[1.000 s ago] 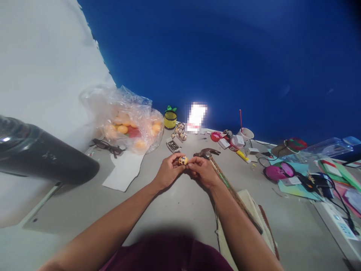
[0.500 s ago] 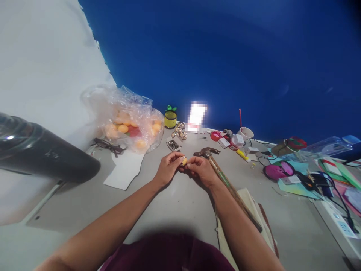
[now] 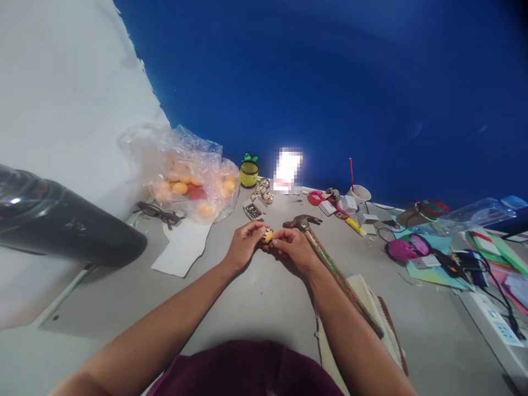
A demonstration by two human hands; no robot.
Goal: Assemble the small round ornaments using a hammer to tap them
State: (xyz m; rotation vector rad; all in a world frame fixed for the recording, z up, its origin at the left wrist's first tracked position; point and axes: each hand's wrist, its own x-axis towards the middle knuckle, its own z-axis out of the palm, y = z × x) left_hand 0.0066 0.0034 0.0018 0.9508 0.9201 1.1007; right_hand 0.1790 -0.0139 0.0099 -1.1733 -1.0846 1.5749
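Orange ball [image 3: 268, 236] turned since the earliest frame, head view; more plain orange now shows.
Location: between both hands, just short of the hammer [image 3: 330, 263], above the bench [image 3: 247, 313]. Risk, as judged: so small and rounded a ball could slip and roll among the loose items if the left pinch slackens or the right side pushes off-centre. Left hand [image 3: 246, 245]: grip closed, thumb and fingers pinching the ball. Right hand [image 3: 297, 250]: fingertips at the ball's right side; how far open, and whether anything is held, cannot be told.
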